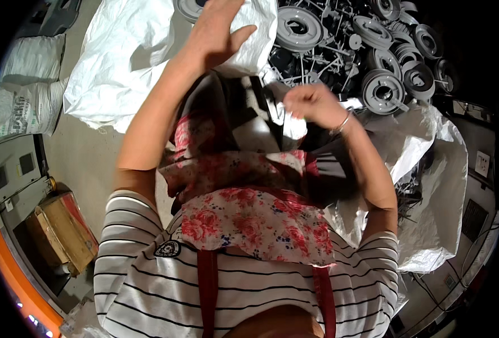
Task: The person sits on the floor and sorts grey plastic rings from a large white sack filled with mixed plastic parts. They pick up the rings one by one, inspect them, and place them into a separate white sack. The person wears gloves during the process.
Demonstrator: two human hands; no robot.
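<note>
The left hand [218, 31] lay flat and open, fingers spread, pressed on the upper part of a white woven sack [131, 56] that sprawled over the floor ahead of the person, while the right hand [311, 104] was closed in a loose fist around a small white piece [290, 112] held just above the lap. Beyond the right hand, a heap of grey plastic reels [382, 87] with thin sprue sticks filled a second sack [430, 163], and a floral apron [249, 217] covered the striped shirt below
</note>
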